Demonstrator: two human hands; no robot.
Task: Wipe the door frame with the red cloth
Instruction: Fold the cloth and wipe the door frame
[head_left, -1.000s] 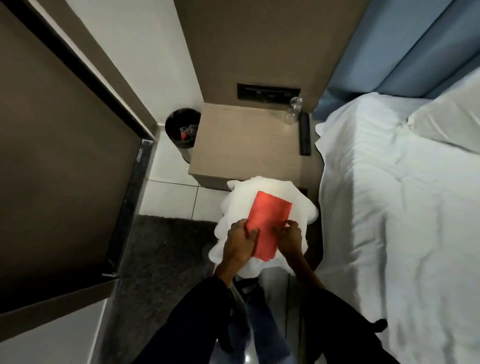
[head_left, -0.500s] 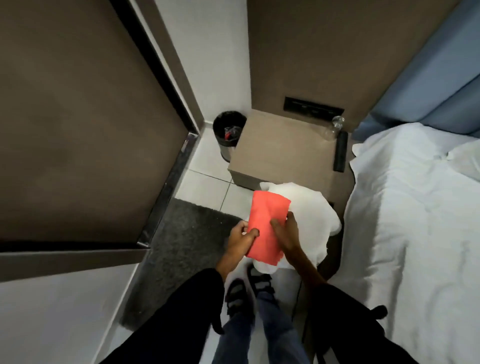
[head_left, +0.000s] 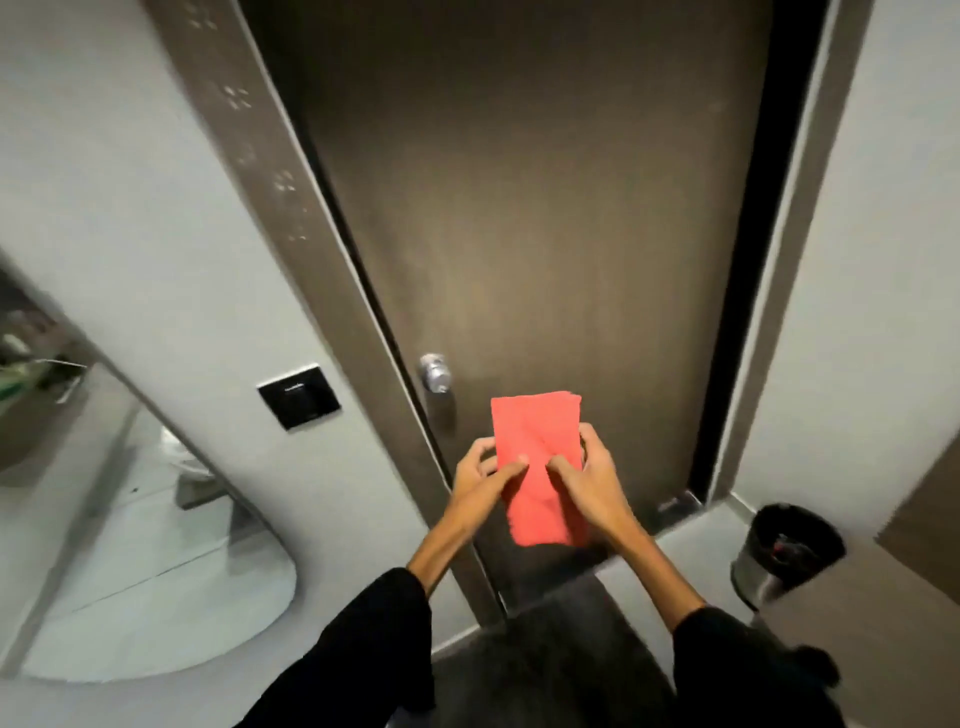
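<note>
A folded red cloth (head_left: 535, 441) is held flat in front of me, between both hands, just below the door knob's height. My left hand (head_left: 480, 480) grips its left edge with the thumb on top. My right hand (head_left: 589, 480) grips its right side the same way. Behind the cloth stands a dark brown door (head_left: 545, 234), shut. The brown door frame (head_left: 249, 156) runs up its left side with pale specks on it, and the frame's right side (head_left: 802, 234) borders a white wall. The cloth is apart from the frame.
A silver door knob (head_left: 435, 371) sits at the door's left edge. A black switch plate (head_left: 298, 402) is on the white wall to the left, with a mirror (head_left: 130, 545) lower left. A black waste bin (head_left: 784, 553) stands at the right beside a dark floor mat (head_left: 550, 649).
I have turned left from the bedside table and bed toward the door. Both hands lifted the red cloth off the white bundle and now hold it up before the door.
</note>
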